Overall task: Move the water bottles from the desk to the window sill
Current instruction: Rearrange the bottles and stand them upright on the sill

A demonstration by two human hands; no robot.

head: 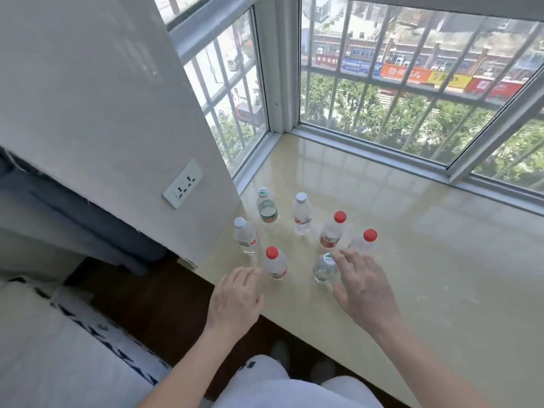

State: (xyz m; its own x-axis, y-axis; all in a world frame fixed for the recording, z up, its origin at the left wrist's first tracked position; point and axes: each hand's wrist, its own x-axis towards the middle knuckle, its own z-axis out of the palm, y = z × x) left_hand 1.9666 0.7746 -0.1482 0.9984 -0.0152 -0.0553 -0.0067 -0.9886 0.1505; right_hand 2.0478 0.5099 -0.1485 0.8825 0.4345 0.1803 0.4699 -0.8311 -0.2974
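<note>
Several small clear water bottles stand upright on the glossy beige window sill (412, 260). Nearest me are a red-capped bottle (275, 265) and a bottle with a green-and-white cap (323, 269). My left hand (235, 298) hovers just left of the red-capped bottle with fingers relaxed, holding nothing. My right hand (362, 284) is spread beside the green-and-white-capped bottle, fingertips near its cap, not gripping it. Behind stand two more red-capped bottles (332, 231) (363, 241), two white-capped bottles (245, 235) (301, 214) and a green-labelled bottle (267, 209).
A white wall with a power socket (182, 184) juts out left of the sill. Barred windows (412, 92) enclose the sill at the back and left. A bed with a patterned cover (59, 348) lies at the lower left. Dark wooden floor (164, 313) runs below the sill edge.
</note>
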